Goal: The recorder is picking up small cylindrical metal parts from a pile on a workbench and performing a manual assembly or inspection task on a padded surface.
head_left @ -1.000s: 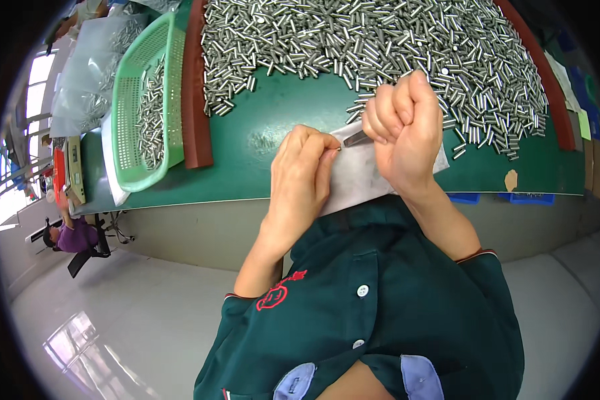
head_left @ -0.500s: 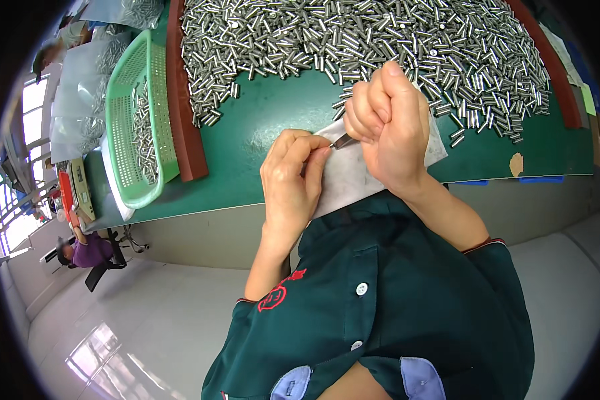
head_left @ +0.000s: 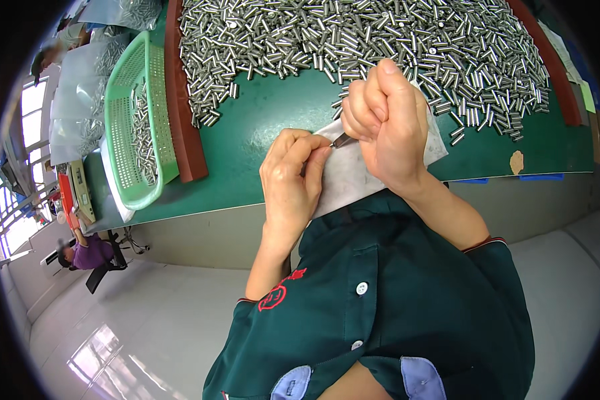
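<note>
My left hand [head_left: 290, 167] is closed, thumb and forefinger pinching a small metal piece [head_left: 331, 145] that is mostly hidden by the fingertips. To the right, my right hand [head_left: 395, 130] makes a fist around a knife-like tool; only its short, grey, pointed blade [head_left: 341, 140] shows, and its handle is hidden in the palm. The blade's tip meets the piece at my left fingertips. Beneath both hands lies a whitish cloth or sheet [head_left: 353, 179] at the table's near edge. A wide pile of short steel pins [head_left: 353, 37] spreads just beyond my hands.
A green plastic basket [head_left: 125, 133] with pins in it stands at the left, beside a red-brown rail [head_left: 185, 133]. Another such rail [head_left: 560, 87] bounds the pile on the right. Clear bags of pins [head_left: 80, 93] lie farther left. A person in purple [head_left: 90, 253] sits beyond.
My right fist has shifted very slightly to the left and tilted a little. My left hand keeps its pinch in the same place.
</note>
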`<state>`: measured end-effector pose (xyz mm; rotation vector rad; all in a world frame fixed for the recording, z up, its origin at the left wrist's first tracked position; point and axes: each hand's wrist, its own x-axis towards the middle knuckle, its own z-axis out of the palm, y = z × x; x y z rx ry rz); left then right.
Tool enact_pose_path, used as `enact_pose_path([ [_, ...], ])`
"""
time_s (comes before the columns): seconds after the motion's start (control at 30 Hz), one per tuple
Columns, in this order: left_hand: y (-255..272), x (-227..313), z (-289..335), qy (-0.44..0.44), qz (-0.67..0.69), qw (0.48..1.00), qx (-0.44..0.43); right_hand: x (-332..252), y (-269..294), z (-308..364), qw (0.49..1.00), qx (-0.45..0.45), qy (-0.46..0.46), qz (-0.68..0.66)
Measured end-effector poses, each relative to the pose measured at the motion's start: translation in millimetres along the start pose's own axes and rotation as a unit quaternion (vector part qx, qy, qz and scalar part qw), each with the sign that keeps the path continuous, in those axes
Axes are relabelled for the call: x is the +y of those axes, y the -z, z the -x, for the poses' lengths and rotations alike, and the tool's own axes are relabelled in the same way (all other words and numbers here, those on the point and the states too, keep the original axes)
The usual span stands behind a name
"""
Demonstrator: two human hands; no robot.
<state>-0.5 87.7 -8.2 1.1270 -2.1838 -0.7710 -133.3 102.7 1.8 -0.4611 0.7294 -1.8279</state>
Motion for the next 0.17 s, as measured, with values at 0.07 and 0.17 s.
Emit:
enact_pose_path([
  [0.07,-0.2,-0.2,0.2,-0.002,-0.007,1.0,0.002,0.6,-0.2,-0.2,1.0,0.003,0.001,0.0],
  [0.17,-0.1,-0.1,0.3,-0.001,-0.008,1.0,0.004,1.4,-1.0,0.2,1.0,0.012,0.006,-0.018],
])
